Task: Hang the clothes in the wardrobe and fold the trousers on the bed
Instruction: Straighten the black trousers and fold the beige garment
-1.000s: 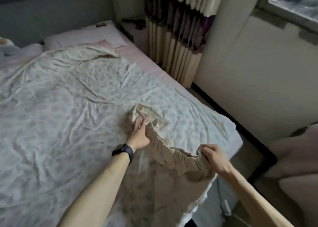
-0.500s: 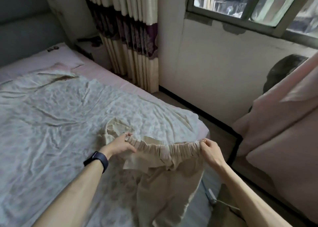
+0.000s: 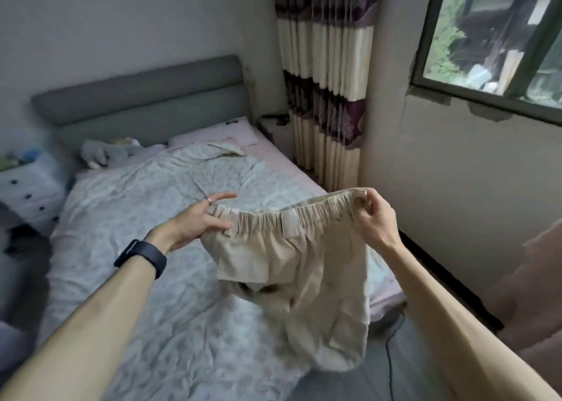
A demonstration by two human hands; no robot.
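Observation:
Cream trousers (image 3: 307, 267) with an elastic waistband hang in the air above the foot of the bed (image 3: 146, 248). My left hand (image 3: 200, 218) holds the left end of the waistband, thumb under the cloth and the other fingers stretched out over it. My right hand (image 3: 372, 215) pinches the right end of the waistband, a little higher. The legs droop down over the bed's right corner, bunched at the bottom. The wardrobe is not in view.
The bed carries a rumpled floral sheet, a pink pillow (image 3: 219, 133) and a grey bundle (image 3: 103, 154) near the grey headboard (image 3: 140, 96). A striped curtain (image 3: 325, 81) and a window (image 3: 492, 35) stand on the right. A white drawer unit (image 3: 27, 187) is left. Pink cloth (image 3: 529, 279) is at far right.
Both hands have lifted the trousers off the bed by the waistband and spread it out. My view has tilted up toward the headboard.

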